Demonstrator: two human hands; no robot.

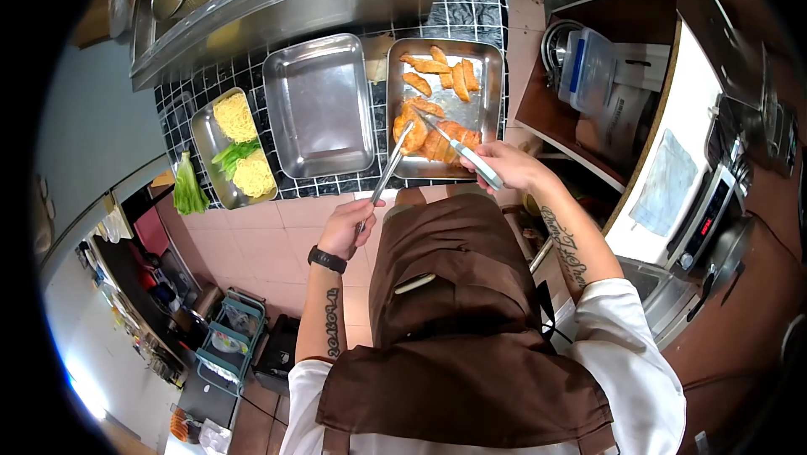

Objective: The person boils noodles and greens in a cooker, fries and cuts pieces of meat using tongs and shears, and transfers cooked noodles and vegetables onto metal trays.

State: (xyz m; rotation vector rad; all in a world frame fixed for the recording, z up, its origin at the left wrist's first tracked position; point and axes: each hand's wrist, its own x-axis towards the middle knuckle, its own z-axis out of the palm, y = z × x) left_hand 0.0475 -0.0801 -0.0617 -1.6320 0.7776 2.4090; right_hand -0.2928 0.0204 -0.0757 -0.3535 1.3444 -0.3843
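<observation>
My left hand [343,230], wearing a black wristband, is closed around long silver tongs [390,168]. Their tip presses on a browned piece of fried meat [407,136] in the right-hand metal tray [496,89]. In my right hand [510,166] is a knife [464,152] with a pale grey-green handle, its blade angled down onto the same piece. Beside the blade lies meat cut in strips [450,142], close together. More loose golden-brown strips [458,81] are spread over the far half of this tray. Fingertips on the far side of both handles are partly hidden.
A bare steel tray [319,106] stands left of the meat tray. Further left, a smaller tray [202,131] holds two noodle portions [235,117] and green leaves; lettuce [190,186] lies beside it. A steel appliance [370,1] borders the back; an open cabinet [580,77] stands right.
</observation>
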